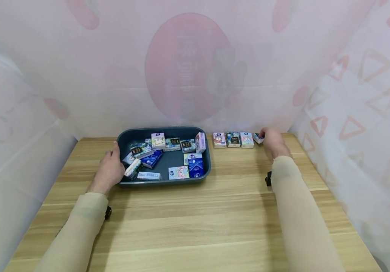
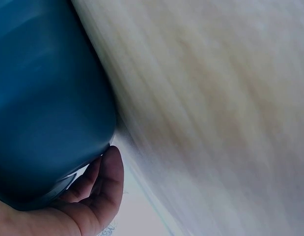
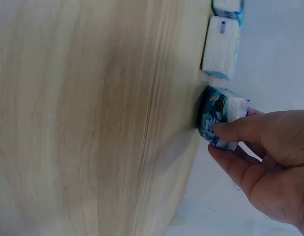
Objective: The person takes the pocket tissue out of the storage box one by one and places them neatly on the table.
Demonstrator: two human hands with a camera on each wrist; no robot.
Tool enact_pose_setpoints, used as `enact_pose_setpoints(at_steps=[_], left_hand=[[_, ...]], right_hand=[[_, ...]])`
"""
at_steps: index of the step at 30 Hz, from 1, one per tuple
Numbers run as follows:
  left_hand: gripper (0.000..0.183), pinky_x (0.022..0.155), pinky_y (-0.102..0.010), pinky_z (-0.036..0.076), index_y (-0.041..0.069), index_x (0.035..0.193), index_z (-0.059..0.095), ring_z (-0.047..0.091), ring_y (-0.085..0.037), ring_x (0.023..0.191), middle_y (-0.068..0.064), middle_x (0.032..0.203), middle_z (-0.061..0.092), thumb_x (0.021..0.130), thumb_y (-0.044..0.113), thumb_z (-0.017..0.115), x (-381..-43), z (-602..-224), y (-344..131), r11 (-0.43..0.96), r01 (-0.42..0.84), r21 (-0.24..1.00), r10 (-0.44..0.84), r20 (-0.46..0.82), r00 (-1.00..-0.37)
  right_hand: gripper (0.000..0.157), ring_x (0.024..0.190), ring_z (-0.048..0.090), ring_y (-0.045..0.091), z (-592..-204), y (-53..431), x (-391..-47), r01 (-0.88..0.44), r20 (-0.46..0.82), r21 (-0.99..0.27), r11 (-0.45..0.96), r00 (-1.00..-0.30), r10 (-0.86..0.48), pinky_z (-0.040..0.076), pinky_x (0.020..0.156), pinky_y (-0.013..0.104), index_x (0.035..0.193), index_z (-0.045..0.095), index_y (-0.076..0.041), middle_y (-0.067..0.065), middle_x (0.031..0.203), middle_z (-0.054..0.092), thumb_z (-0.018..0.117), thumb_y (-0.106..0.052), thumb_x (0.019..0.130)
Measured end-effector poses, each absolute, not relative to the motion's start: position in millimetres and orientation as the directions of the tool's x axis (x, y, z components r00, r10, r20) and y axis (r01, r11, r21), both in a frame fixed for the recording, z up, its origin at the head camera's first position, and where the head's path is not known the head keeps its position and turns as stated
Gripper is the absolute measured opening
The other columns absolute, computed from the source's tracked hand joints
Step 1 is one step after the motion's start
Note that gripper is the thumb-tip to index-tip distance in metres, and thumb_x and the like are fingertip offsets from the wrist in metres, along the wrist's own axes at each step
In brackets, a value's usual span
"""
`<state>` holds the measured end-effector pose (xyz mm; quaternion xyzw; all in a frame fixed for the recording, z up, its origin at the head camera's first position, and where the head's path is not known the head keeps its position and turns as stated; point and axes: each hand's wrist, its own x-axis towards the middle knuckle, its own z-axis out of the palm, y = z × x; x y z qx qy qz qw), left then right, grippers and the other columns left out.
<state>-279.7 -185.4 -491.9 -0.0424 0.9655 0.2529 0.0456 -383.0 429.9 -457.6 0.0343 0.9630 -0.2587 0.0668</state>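
My right hand (image 1: 274, 142) pinches a small tissue pack (image 3: 218, 113) with a dark floral side, at the right end of a row along the table's back edge. In the right wrist view the pack is slightly tilted, with thumb and fingers on its near end. My left hand (image 1: 109, 169) grips the left side of a dark blue-green plastic tub (image 1: 167, 183), its thumb at the rim. The left wrist view shows curled fingers (image 2: 111, 172) against the tub's outer wall. Several tissue packs lie jumbled in the tub, among them a blue pack (image 1: 195, 167) and a white cartoon pack (image 1: 158, 140).
To the left of the held pack stand a pink-and-white pack (image 1: 247, 140), a dark floral pack (image 1: 233, 139) and a purple-and-white pack (image 1: 219, 140). A printed white curtain (image 1: 263, 83) hangs behind the wooden table (image 1: 188, 223) and at both sides.
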Motion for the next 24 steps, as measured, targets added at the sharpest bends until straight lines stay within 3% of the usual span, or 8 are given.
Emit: enact_pose_setpoints(at_steps=[4, 8, 15, 20, 24], left_hand=[[0.092, 0.132, -0.085, 0.038, 0.003, 0.185, -0.016, 0.037, -0.073, 0.162, -0.053, 0.181, 0.018, 0.114, -0.001, 0.043, -280.1, -492.7, -186.1, 0.867, -0.105, 0.486, -0.058, -0.11, -0.992], [0.093, 0.132, -0.085, 0.038, 0.003, 0.185, -0.016, 0.037, -0.073, 0.162, -0.053, 0.181, 0.018, 0.113, -0.001, 0.043, -280.0, -492.5, -186.3, 0.865, -0.103, 0.491, -0.056, -0.11, -0.992], [0.092, 0.131, -0.085, 0.039, 0.003, 0.185, -0.015, 0.037, -0.074, 0.162, -0.053, 0.181, 0.017, 0.114, -0.001, 0.042, -279.5, -494.1, -186.2, 0.87, -0.099, 0.482, -0.054, -0.107, -0.993], [0.092, 0.131, -0.085, 0.039, 0.004, 0.185, -0.016, 0.037, -0.073, 0.162, -0.053, 0.181, 0.017, 0.114, 0.0, 0.042, -279.1, -494.1, -186.4, 0.867, -0.102, 0.487, -0.053, -0.114, -0.992], [0.092, 0.131, -0.085, 0.039, 0.003, 0.185, -0.016, 0.038, -0.073, 0.161, -0.053, 0.181, 0.018, 0.114, -0.001, 0.042, -279.1, -493.6, -187.0, 0.864, -0.097, 0.493, -0.05, -0.108, -0.993]], right_hand=[[0.047, 0.144, 0.058, 0.048, -457.6, 430.0, -383.8, 0.108, -0.171, -0.495, 0.862, -0.985, 0.025, 0.048, 0.132, 0.068, 0.135, 0.068, 0.005, 0.032, 0.155, 0.064, 0.036, 0.022, 0.105], [0.047, 0.146, 0.058, 0.051, -455.2, 431.4, -379.7, 0.068, -0.176, -0.47, 0.88, -0.984, -0.018, 0.047, 0.133, 0.069, 0.137, 0.069, 0.005, 0.033, 0.154, 0.065, 0.044, 0.022, 0.101], [0.02, 0.127, 0.066, 0.045, -451.7, 431.9, -377.8, -0.005, -0.186, -0.41, 0.912, -0.979, -0.089, 0.057, 0.12, 0.065, 0.129, 0.073, 0.007, 0.031, 0.136, 0.074, 0.07, 0.005, 0.109], [0.02, 0.128, 0.068, 0.045, -450.4, 433.7, -380.7, -0.007, -0.223, -0.397, 0.918, -0.969, -0.103, 0.058, 0.119, 0.064, 0.131, 0.074, 0.005, 0.028, 0.135, 0.074, 0.068, 0.0, 0.113], [0.019, 0.125, 0.069, 0.045, -448.8, 435.7, -383.6, -0.096, -0.189, -0.371, 0.924, -0.966, -0.176, 0.059, 0.115, 0.065, 0.129, 0.074, 0.006, 0.029, 0.133, 0.076, 0.063, -0.003, 0.116]])
